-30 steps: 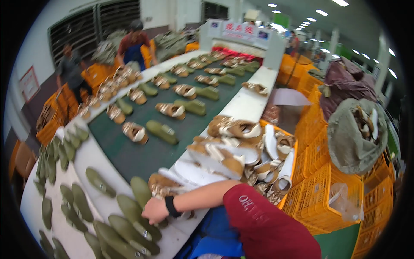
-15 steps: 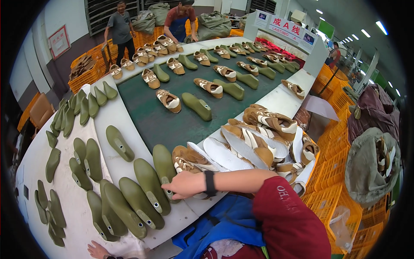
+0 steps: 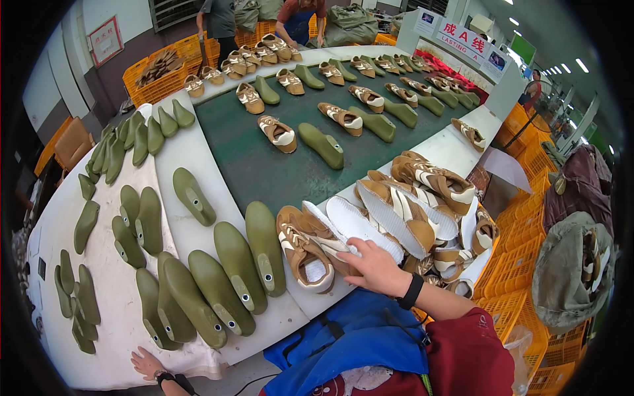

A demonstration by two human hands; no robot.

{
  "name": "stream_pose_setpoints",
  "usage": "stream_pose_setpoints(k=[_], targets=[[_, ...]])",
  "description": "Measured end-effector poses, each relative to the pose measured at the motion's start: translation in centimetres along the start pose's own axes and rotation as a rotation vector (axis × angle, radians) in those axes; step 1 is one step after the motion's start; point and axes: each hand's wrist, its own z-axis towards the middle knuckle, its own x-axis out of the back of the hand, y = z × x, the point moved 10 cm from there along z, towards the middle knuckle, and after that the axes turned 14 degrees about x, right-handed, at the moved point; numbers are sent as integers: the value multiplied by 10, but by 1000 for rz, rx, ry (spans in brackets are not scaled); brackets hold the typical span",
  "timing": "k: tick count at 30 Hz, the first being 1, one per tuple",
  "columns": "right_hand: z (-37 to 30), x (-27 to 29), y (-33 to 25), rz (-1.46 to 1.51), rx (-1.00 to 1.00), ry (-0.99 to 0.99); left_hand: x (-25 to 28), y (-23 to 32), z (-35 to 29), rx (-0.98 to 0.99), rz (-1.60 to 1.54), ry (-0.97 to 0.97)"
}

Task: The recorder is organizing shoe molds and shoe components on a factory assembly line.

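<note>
My right hand (image 3: 380,269) reaches over the near edge of the sneaker pile, fingers apart, touching the heel end of a brown and white sneaker (image 3: 328,245). Just left of it a similar laced sneaker (image 3: 305,254) stands upright, its light insole showing. Beside that one lies a green shoe last (image 3: 265,247), in a row with other lasts such as this broad one (image 3: 239,267). At the table's near left edge my left hand (image 3: 146,363) rests flat with spread fingers, holding nothing, below a green last (image 3: 153,310).
Paired sneakers and lasts stand on a green conveyor belt (image 3: 238,165) beyond the white tabletop (image 3: 188,148). Smaller lasts (image 3: 86,297) lie at the left. Orange crates (image 3: 515,264) line the right side. Two co-workers stand at the far end, one in a blue apron (image 3: 297,30).
My right hand has left the green last and moved right onto the sneaker. The view has shifted, and the nearest sneaker now shows fully. My left hand stays at the table edge.
</note>
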Motion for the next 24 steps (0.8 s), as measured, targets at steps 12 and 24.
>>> stream_pose_setpoints(k=[12, 24], targets=[[-23, -35, 22, 70, -116, -100, 33, 6, -31, -95, -55, -57], [-33, -30, 29, 211, -157, 106, 38, -1, -29, -110, -45, 16]])
